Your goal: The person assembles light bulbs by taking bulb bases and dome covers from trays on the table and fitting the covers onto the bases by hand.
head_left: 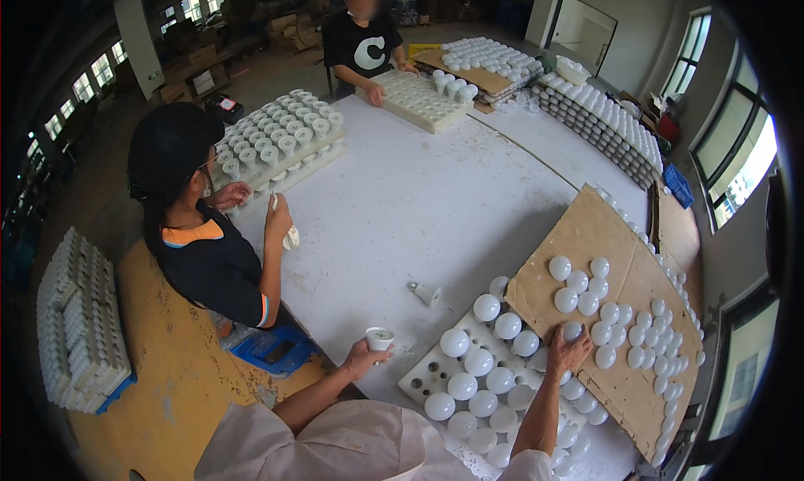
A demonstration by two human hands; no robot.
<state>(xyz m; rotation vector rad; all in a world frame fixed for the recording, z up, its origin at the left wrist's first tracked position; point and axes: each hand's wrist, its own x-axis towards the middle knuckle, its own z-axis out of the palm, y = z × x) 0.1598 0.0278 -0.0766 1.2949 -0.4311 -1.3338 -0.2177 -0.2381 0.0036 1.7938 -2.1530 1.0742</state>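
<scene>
My left hand [360, 360] is closed around a white cup-shaped bulb base [379, 336], its round open end facing up. At the right, my right hand [569, 352] has its fingers curled round a white bulb dome [571, 330] on a sheet of brown cardboard [536, 277]. Several more domes [565, 300] sit on that sheet beside the hand. Between my hands stands a white tray with holes [413, 384], filled with rows of white round bulbs [478, 362]. A loose bulb base [425, 293] lies on its side on the table beyond the tray.
The white table [377, 196] stretches ahead. On the left, a co-worker [218, 238] handles parts beside stacked trays of bulb bases [285, 142]. Another person [368, 49] holds a tray [419, 100] at the far edge. Stacked bulbs [599, 125] stand far right; a blue stool [272, 349] is left.
</scene>
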